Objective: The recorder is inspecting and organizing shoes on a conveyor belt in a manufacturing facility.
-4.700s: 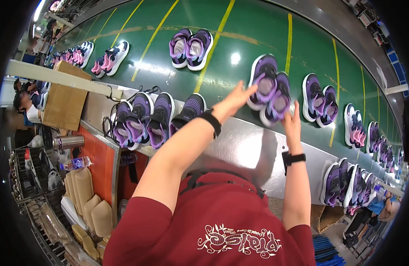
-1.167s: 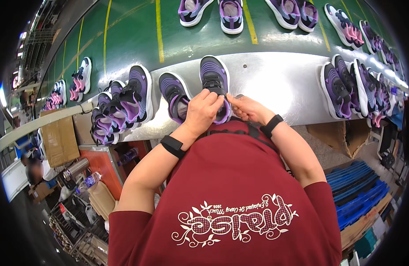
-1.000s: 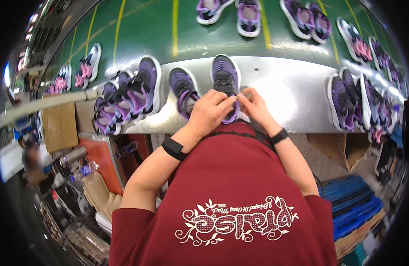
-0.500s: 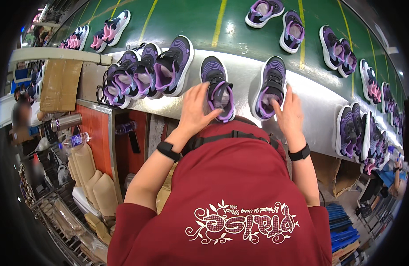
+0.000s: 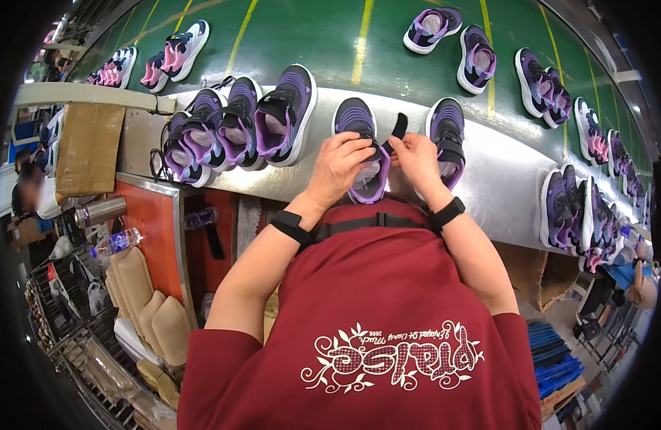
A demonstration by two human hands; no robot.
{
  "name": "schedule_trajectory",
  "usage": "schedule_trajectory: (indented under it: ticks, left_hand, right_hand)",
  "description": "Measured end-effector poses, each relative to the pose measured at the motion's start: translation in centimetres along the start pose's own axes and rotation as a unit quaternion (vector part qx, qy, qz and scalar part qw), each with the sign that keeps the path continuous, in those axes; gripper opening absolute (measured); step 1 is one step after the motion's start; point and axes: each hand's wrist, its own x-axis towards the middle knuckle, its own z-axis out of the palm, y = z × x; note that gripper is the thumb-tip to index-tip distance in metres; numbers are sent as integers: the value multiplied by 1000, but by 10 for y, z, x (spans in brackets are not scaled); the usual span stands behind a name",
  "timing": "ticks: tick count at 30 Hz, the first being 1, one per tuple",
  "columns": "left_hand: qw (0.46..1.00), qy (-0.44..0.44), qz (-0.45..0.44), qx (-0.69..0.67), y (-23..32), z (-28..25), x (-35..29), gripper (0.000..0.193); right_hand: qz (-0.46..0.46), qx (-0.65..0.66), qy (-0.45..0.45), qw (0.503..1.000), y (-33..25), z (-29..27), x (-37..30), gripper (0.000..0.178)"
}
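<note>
Directly in front of me a purple and black child's sneaker rests on the metal ledge, its toe pointing away. My left hand grips its left side, with bent fingers over the upper near the opening. My right hand is closed, pinching the sneaker's black strap, which stands lifted off the upper. Just right of that hand is the matching sneaker, its heel partly hidden by my wrist. My fingers cover part of the first shoe's tongue.
Several similar sneakers line the ledge at left; another group stands at right. Beyond, a green conveyor belt with yellow lines carries more shoes. Lower left are a cardboard piece, a plastic bottle and beige shoe forms.
My right hand has moved left from the right sneaker to the left one and lifted its strap. My left hand has shifted slightly right, closing on that shoe.
</note>
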Motion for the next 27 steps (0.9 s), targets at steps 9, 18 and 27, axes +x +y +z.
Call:
schedule_trajectory:
  ticks: [9,18,27]
  left_hand:
    - [948,-246,174,104,4,-20,53,9]
    - [911,-334,131,204,29,0,48,11]
    - [986,-166,32,0,20,-18,-8,35]
  right_hand:
    - [-226,-321,-10,920,-22,1,2,25]
    - [-135,-301,-11,944,-29,-6,-1,26]
    - [-149,-127,-166,966,-22,-21,-19,40]
